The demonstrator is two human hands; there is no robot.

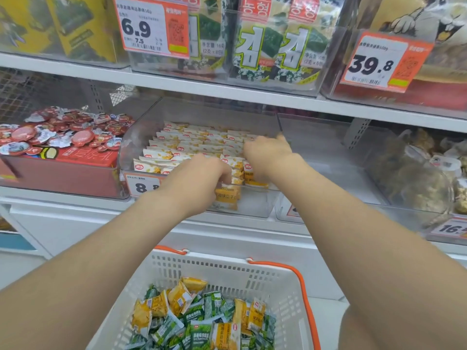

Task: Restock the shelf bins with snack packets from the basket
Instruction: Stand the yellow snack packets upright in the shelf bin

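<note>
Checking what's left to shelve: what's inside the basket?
Yellow packets and green packets lie heaped in the basket. Its floor and anything beneath the top layer are covered.

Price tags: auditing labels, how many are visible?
5 visible: 6.9 tag, 39.8 tag up top; 8.8 tag, arm-covered tag, 16 tag lower; others may hide.

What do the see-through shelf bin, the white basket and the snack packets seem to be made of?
The bin looks like clear glossy rigid plastic: packets show through its walls. The basket looks like matte white moulded plastic, with slotted walls. The packets seem thin printed film, probably plastic, crinkled and shiny.
</note>
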